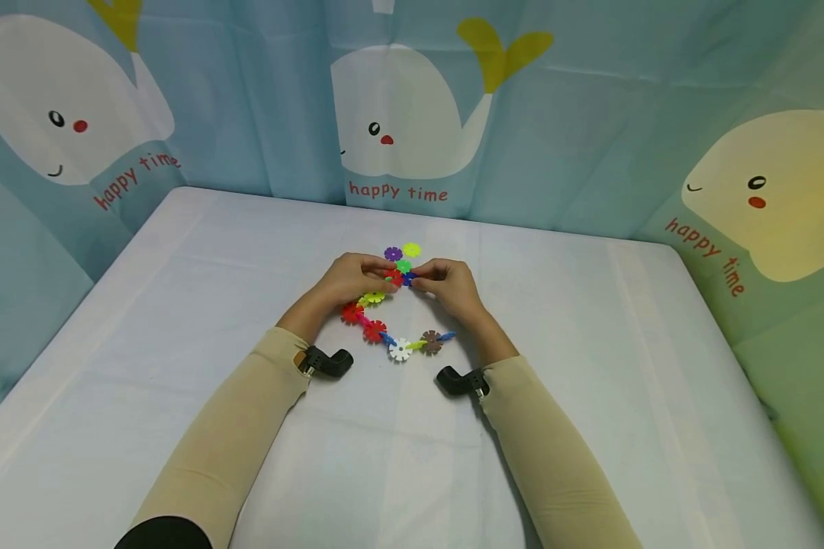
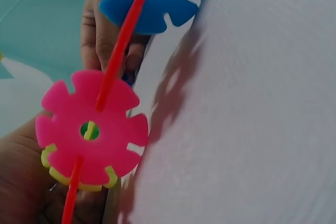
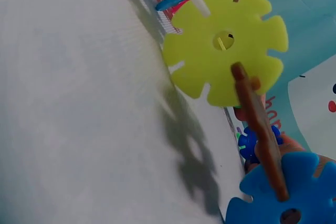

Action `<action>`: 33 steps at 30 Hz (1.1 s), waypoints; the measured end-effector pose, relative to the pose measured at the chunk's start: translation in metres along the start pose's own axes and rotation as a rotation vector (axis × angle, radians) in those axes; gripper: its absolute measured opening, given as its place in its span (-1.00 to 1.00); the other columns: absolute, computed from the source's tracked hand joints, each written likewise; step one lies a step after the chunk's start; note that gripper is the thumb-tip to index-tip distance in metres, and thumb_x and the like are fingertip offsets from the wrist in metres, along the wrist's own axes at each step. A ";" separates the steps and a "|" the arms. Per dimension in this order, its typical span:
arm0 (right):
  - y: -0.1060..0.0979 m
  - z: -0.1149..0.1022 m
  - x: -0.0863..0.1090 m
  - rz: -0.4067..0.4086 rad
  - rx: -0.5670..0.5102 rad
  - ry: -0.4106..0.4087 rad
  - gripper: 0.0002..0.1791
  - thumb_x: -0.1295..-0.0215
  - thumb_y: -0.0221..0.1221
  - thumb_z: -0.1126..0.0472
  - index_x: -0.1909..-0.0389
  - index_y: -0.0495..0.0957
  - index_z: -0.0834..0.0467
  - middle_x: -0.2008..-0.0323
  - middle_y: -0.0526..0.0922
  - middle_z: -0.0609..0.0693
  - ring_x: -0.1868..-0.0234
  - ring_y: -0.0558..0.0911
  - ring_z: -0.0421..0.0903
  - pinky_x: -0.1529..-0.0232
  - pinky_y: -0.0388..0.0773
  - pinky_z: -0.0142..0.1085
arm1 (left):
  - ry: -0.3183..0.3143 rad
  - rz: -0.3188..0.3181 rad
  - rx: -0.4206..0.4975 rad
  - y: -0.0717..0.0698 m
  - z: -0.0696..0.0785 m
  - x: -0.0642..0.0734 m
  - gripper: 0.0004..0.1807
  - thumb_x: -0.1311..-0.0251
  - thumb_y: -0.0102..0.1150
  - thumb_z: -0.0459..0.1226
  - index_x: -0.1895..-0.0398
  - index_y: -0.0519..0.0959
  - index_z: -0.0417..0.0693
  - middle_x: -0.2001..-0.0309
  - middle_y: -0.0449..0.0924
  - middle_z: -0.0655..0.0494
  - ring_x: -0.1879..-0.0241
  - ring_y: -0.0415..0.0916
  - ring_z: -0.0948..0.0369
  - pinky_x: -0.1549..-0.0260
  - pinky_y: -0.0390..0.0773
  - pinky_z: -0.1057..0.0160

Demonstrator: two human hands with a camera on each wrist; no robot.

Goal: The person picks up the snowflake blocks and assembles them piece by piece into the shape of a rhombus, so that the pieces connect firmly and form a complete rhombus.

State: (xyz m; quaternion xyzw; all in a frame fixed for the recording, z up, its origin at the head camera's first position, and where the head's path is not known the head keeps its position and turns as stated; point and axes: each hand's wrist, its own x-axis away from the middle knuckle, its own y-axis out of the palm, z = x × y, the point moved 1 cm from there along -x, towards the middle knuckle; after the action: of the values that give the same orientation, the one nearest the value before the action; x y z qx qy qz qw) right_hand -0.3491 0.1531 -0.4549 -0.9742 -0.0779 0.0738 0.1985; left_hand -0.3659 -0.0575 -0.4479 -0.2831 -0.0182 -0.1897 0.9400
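Observation:
A curved chain of slotted, flower-shaped plastic discs lies on the table, its white disc (image 1: pixel 400 350) at the near side. My left hand (image 1: pixel 349 279) is at the chain's far end, where it pinches a red disc (image 1: pixel 394 277) between thumb and fingers. Facing it, my right hand (image 1: pixel 453 287) pinches a dark blue disc (image 1: pixel 408 279), which also shows in the right wrist view. The two discs are close together; fingers hide whether they touch. Up close in the left wrist view, a pink disc (image 2: pixel 115 145) of the chain partly covers my left hand (image 2: pixel 18 174).
Beyond the fingertips lie a purple disc (image 1: pixel 393 254), a yellow disc (image 1: pixel 412 249) and a green disc (image 1: pixel 403 265). At the chain's near right end is a brown disc (image 1: pixel 431 343). A whale-printed curtain (image 1: pixel 577 152) hangs behind the white table (image 1: pixel 590 366).

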 end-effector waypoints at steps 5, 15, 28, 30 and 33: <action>0.001 0.000 -0.001 -0.002 0.011 0.003 -0.84 -0.22 0.32 0.37 0.19 0.71 0.31 0.20 0.74 0.22 0.34 0.62 -0.29 0.28 0.54 -0.52 | 0.029 0.041 -0.026 0.003 0.000 0.001 -0.49 -0.08 0.43 -0.13 -0.15 0.63 0.02 0.02 0.69 0.02 0.03 0.59 0.13 -0.07 0.55 0.15; 0.004 -0.002 0.000 -0.005 0.027 0.004 -0.84 -0.23 0.33 0.35 0.19 0.72 0.31 0.22 0.74 0.22 0.38 0.62 -0.29 0.32 0.54 -0.52 | 0.000 0.063 0.008 0.006 0.001 0.002 -0.52 -0.07 0.46 -0.16 -0.11 0.65 0.01 0.07 0.70 0.02 0.07 0.61 0.13 -0.02 0.59 0.18; 0.002 -0.005 0.000 -0.013 0.056 -0.004 -0.84 -0.24 0.32 0.34 0.19 0.71 0.30 0.20 0.74 0.19 0.32 0.62 -0.24 0.28 0.54 -0.51 | 0.031 0.043 0.004 0.004 0.001 0.001 -0.52 -0.09 0.44 -0.14 -0.11 0.64 0.00 0.07 0.69 0.02 0.08 0.60 0.13 0.01 0.59 0.19; 0.002 -0.004 0.001 -0.014 0.061 -0.006 -0.83 -0.24 0.32 0.34 0.17 0.71 0.30 0.19 0.73 0.20 0.29 0.63 -0.22 0.25 0.54 -0.51 | 0.040 0.020 -0.004 0.003 0.000 0.000 -0.52 -0.13 0.41 -0.10 -0.13 0.63 0.00 0.05 0.67 0.01 0.05 0.59 0.12 -0.02 0.58 0.16; 0.003 -0.003 0.001 -0.020 0.061 -0.007 -0.82 -0.24 0.32 0.34 0.15 0.70 0.30 0.17 0.73 0.19 0.24 0.65 -0.17 0.22 0.55 -0.50 | 0.038 -0.005 -0.026 0.000 -0.001 0.000 -0.51 -0.23 0.30 0.01 -0.16 0.61 0.00 -0.05 0.64 0.02 -0.06 0.54 0.09 -0.13 0.53 0.10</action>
State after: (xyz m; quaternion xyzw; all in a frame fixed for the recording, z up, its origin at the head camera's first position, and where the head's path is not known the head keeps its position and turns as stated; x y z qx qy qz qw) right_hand -0.3474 0.1495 -0.4533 -0.9666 -0.0858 0.0776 0.2287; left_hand -0.3661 -0.0580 -0.4488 -0.2916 0.0015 -0.1976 0.9359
